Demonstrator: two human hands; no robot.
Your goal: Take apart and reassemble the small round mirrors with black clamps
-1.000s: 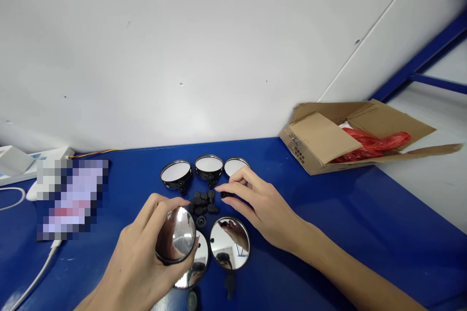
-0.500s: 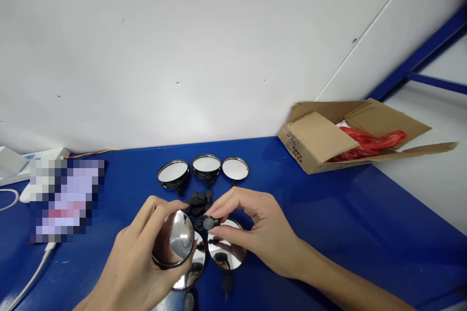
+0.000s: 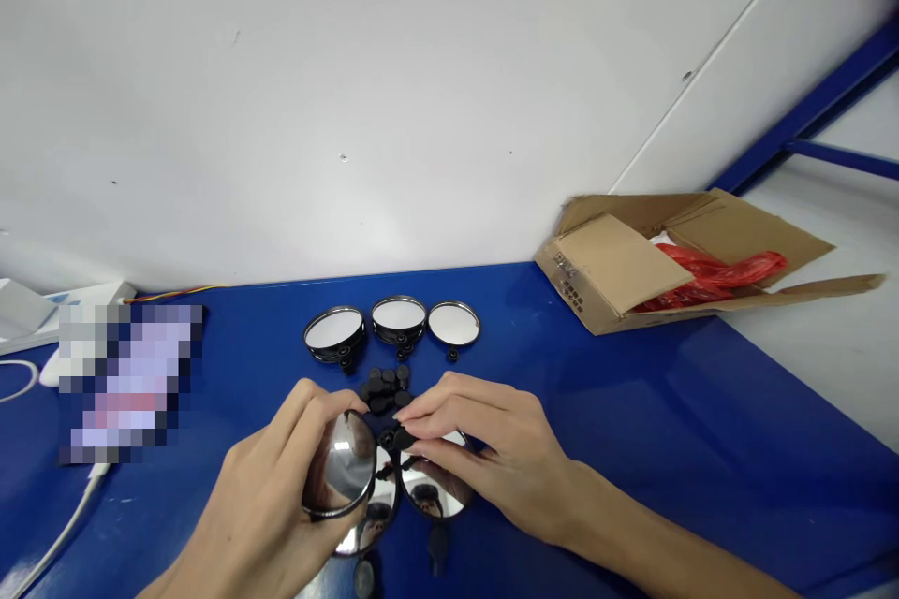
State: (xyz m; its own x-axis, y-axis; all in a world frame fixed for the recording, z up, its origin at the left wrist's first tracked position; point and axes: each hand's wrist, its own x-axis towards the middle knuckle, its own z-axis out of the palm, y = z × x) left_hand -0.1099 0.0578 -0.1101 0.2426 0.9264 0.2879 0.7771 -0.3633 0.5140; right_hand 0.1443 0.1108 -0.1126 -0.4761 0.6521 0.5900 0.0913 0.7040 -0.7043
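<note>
My left hand [image 3: 271, 477] grips a round black-rimmed mirror [image 3: 342, 465] by its edge, tilted, with its small black socket toward the right. Between the thumb and fingers of my right hand [image 3: 484, 454] is a small black knob [image 3: 404, 437], close beside that socket; whether they touch I cannot tell. Two more mirrors lie below: one partly hidden under the held mirror, the other a round mirror [image 3: 436, 487] under my right fingers. A small heap of black knobs [image 3: 379, 386] sits just beyond my hands.
Stacked round mirrors [image 3: 334, 329] and two neighbouring groups stand farther back on the blue table [image 3: 245, 346]. An open cardboard box [image 3: 611, 267] with a red plastic bag is at right. A blurred-out phone [image 3: 133, 384] with a white cable lies left. A white wall rises behind.
My right fingers have closed further over the black knob, which is now more covered. The mirror in my left hand has shifted slightly right.
</note>
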